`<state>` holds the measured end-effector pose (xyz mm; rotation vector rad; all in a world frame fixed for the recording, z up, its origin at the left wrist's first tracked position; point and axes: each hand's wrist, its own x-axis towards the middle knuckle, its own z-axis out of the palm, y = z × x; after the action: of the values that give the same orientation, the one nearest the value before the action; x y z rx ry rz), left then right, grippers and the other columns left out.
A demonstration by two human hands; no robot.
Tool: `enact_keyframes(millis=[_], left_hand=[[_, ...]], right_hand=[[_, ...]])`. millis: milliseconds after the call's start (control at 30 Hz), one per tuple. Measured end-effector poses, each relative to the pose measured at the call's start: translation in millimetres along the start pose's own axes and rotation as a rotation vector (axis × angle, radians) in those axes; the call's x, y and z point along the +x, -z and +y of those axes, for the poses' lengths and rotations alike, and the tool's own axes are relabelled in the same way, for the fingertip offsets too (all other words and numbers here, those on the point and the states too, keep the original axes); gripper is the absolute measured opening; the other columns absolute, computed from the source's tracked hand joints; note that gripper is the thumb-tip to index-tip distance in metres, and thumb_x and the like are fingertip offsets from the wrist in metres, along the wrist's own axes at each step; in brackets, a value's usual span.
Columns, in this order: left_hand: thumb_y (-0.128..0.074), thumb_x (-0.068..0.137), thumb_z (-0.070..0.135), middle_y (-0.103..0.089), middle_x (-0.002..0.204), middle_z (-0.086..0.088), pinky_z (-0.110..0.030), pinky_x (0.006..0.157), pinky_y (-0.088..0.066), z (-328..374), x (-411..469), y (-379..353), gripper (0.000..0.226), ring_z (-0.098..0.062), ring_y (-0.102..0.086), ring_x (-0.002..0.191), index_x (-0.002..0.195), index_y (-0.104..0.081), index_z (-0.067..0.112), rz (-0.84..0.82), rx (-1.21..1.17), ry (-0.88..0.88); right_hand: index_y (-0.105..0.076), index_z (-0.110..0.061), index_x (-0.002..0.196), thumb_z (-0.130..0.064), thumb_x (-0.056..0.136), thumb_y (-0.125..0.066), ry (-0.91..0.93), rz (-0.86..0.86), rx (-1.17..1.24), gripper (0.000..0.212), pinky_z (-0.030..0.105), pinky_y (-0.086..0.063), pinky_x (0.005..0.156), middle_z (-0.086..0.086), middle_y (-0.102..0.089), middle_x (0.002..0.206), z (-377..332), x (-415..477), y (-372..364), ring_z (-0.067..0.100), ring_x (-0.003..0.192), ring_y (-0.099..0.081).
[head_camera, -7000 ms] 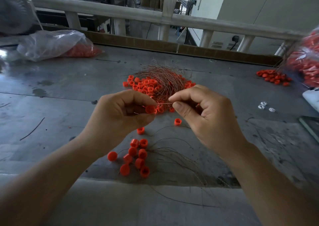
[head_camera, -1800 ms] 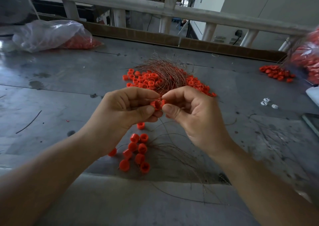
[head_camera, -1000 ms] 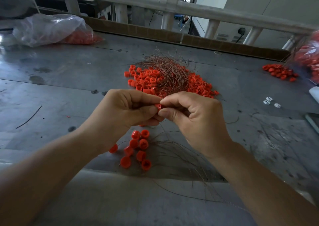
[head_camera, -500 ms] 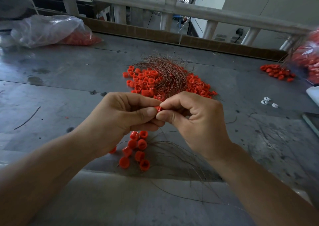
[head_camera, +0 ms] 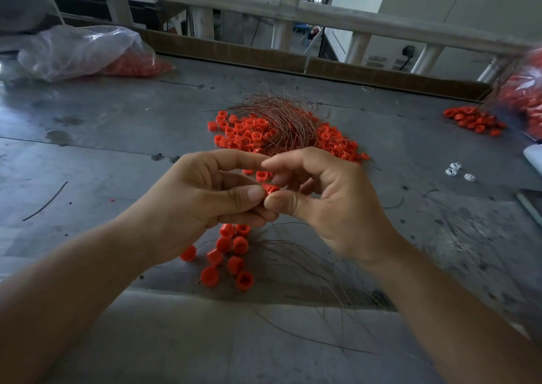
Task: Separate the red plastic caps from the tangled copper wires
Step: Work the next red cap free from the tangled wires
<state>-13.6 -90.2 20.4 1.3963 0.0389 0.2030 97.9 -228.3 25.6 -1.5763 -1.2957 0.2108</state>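
Note:
A heap of red caps point(head_camera: 249, 131) lies mid-table with a tangle of copper wires point(head_camera: 281, 119) on top of it. Just in front, my left hand point(head_camera: 202, 204) and my right hand point(head_camera: 331, 202) meet above the table. Both thumbs and curled fingers pinch one red cap point(head_camera: 270, 189) between them. Whether a wire still sits in that cap cannot be made out. Below the hands lies a small group of loose red caps point(head_camera: 228, 254), with loose thin wires point(head_camera: 308, 266) spread to their right.
A clear bag of red caps point(head_camera: 88, 52) lies at the back left. Another bag point(head_camera: 525, 90) and a small red cap pile point(head_camera: 472, 119) sit at the right. Small white parts point(head_camera: 457, 172) lie right of centre. A railing point(head_camera: 264, 5) borders the grey table point(head_camera: 88, 125).
The right hand's fingers have loosened and spread a little, so the pinched red cap shows more between the thumbs. The view has tilted slightly.

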Motion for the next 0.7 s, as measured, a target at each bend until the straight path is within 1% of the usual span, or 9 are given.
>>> enact_keyframes(millis=[67, 133, 200, 267, 300, 400, 467, 567, 700], left_hand=[[-0.087, 0.046, 0.038, -0.072, 0.079, -0.013, -0.022, 0.061, -0.055, -0.6, 0.7, 0.7, 0.051, -0.022, -0.071, 0.073, 0.094, -0.073, 0.024, 0.003, -0.005, 0.018], [-0.088, 0.045, 0.036, -0.071, 0.078, -0.016, -0.023, 0.06, -0.055, -1.5, 1.0, 0.2, 0.056, -0.023, -0.07, 0.071, 0.097, -0.071, 0.022, 0.014, -0.022, 0.033], [-0.086, 0.049, 0.036, -0.071, 0.078, -0.015, -0.023, 0.06, -0.055, -1.3, 0.5, -1.4, 0.055, -0.022, -0.07, 0.071, 0.099, -0.07, 0.02, 0.005, -0.05, 0.03], [-0.084, 0.053, 0.037, -0.072, 0.08, -0.013, -0.022, 0.061, -0.055, 0.8, -1.0, -5.2, 0.053, -0.021, -0.071, 0.073, 0.102, -0.07, 0.022, -0.027, -0.056, 0.002], [-0.083, 0.054, 0.038, -0.072, 0.081, -0.012, -0.022, 0.063, -0.055, 1.4, -1.7, -7.3, 0.055, -0.021, -0.071, 0.075, 0.105, -0.067, 0.023, -0.029, -0.025, -0.019], [-0.078, 0.056, 0.036, -0.072, 0.079, -0.009, -0.021, 0.062, -0.054, -0.3, -2.4, -12.0, 0.066, -0.019, -0.071, 0.073, 0.116, -0.053, 0.026, 0.035, 0.109, -0.089], [-0.076, 0.057, 0.034, -0.072, 0.076, -0.009, -0.021, 0.061, -0.054, -1.7, -3.0, -14.2, 0.069, -0.018, -0.071, 0.071, 0.119, -0.048, 0.026, 0.043, 0.11, -0.115], [-0.074, 0.062, 0.029, -0.071, 0.075, -0.011, -0.022, 0.06, -0.054, -2.7, -5.0, -14.9, 0.067, -0.018, -0.07, 0.068, 0.123, -0.045, 0.025, 0.026, 0.084, -0.15], [-0.076, 0.063, 0.031, -0.07, 0.073, -0.012, -0.024, 0.061, -0.055, -2.3, -7.3, -15.5, 0.069, -0.02, -0.069, 0.066, 0.125, -0.045, 0.025, 0.019, 0.064, -0.154]], right_hand=[[-0.061, -0.027, 0.104, -0.024, 0.075, -0.066, -0.003, -0.091, -0.072, 0.03, 0.01, -0.042, 0.068, -0.013, -0.055, 0.085, 0.8, 0.8, 2.1, 0.003, 0.075, -0.054], [-0.066, -0.018, 0.102, -0.02, 0.078, -0.065, 0.013, -0.147, -0.133, 0.024, 0.009, -0.04, 0.069, -0.014, -0.052, 0.085, 0.5, 1.3, 2.8, 0.0, 0.076, -0.051], [-0.068, -0.011, 0.094, -0.02, 0.078, -0.064, 0.034, -0.132, -0.158, 0.018, 0.008, -0.038, 0.068, -0.011, -0.052, 0.084, -0.5, 1.0, 2.8, 0.0, 0.075, -0.049], [-0.067, -0.009, 0.089, -0.019, 0.079, -0.062, 0.047, -0.087, -0.171, 0.015, 0.008, -0.037, 0.067, -0.011, -0.05, 0.082, -1.4, 0.7, 2.4, -0.002, 0.075, -0.048], [-0.066, -0.008, 0.088, -0.018, 0.079, -0.061, 0.051, -0.074, -0.174, 0.014, 0.008, -0.038, 0.067, -0.012, -0.049, 0.082, -1.8, 0.6, 2.3, -0.002, 0.075, -0.048], [-0.064, -0.007, 0.084, -0.016, 0.08, -0.061, 0.067, -0.071, -0.183, 0.011, 0.012, -0.042, 0.066, -0.013, -0.048, 0.081, -3.5, -1.1, 0.4, 0.002, 0.073, -0.05], [-0.064, -0.005, 0.083, -0.014, 0.08, -0.061, 0.08, -0.065, -0.201, 0.01, 0.015, -0.043, 0.065, -0.012, -0.048, 0.08, -5.4, -1.9, -1.0, 0.004, 0.073, -0.05], [-0.063, -0.005, 0.08, -0.012, 0.079, -0.061, 0.081, -0.044, -0.191, 0.008, 0.014, -0.042, 0.065, -0.013, -0.047, 0.077, -8.4, -2.7, -3.7, 0.001, 0.072, -0.047], [-0.062, -0.005, 0.078, -0.01, 0.079, -0.061, 0.086, -0.032, -0.198, 0.006, 0.018, -0.044, 0.065, -0.009, -0.05, 0.077, -9.6, -4.2, -7.1, 0.005, 0.072, -0.05]])
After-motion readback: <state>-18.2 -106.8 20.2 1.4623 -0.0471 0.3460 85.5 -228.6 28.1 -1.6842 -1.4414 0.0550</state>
